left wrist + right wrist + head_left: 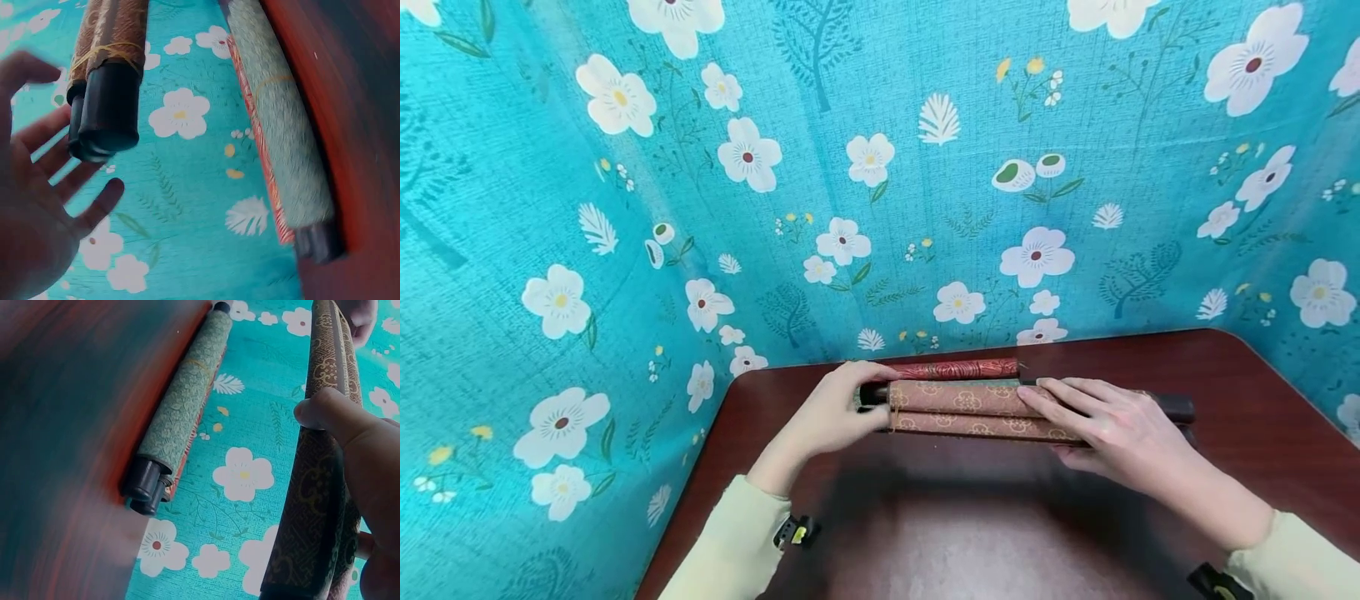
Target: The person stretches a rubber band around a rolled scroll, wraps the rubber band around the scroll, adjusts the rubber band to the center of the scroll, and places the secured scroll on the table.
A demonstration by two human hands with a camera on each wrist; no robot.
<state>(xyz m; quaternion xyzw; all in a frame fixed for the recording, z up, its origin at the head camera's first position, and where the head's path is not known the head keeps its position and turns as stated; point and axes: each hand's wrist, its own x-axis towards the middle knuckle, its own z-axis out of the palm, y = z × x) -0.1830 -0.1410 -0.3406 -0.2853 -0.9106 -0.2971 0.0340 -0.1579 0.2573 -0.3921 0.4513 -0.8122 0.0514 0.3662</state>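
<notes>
A brown scroll with gold patterns is rolled into two parallel rolls with dark end knobs. It is raised above the table in front of me. My right hand grips it toward its right end, with the thumb pressed along one side in the right wrist view. My left hand is around the left end. In the left wrist view, its fingers spread apart beside the black knobs. A thin yellow cord circles the scroll near that end.
A green patterned scroll with black knobs lies at the back of the dark red table. Behind it is a red patterned scroll. A blue flowered curtain hangs along the table's back and sides.
</notes>
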